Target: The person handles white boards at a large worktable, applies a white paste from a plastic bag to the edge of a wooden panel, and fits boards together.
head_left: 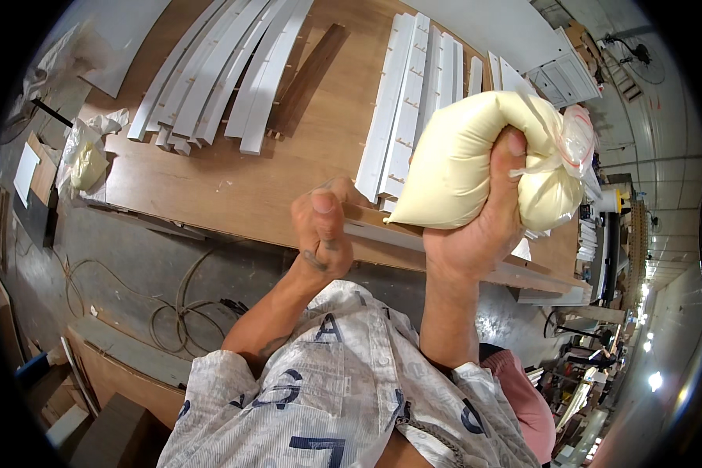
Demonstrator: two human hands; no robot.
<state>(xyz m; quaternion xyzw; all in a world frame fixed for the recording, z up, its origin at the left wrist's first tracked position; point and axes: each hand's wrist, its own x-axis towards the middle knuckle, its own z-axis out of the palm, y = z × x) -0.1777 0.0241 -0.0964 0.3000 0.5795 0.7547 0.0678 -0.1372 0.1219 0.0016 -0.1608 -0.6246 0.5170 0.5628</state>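
In my right hand (pixel 476 242) is a soft clear plastic bag of pale yellow glue-like paste (pixel 452 156). My fingers squeeze it around the middle, so it bulges on both sides. Its twisted neck is at the right, and a pointed corner hangs down to the left, close above a long board (pixel 398 234). That board has a brown upper edge and a white side, and runs along the near side of the table. My left hand (pixel 324 230) is closed at the board's left end, thumb up; its fingers are partly hidden.
On the brown tabletop (pixel 234 183) lie white strips (pixel 218 70), dark brown strips (pixel 312 82) and white boards with small wooden dowels (pixel 402 101). Another bag of yellow paste (pixel 88 168) hangs at the left corner. A coiled hose (pixel 183 308) lies on the grey floor.
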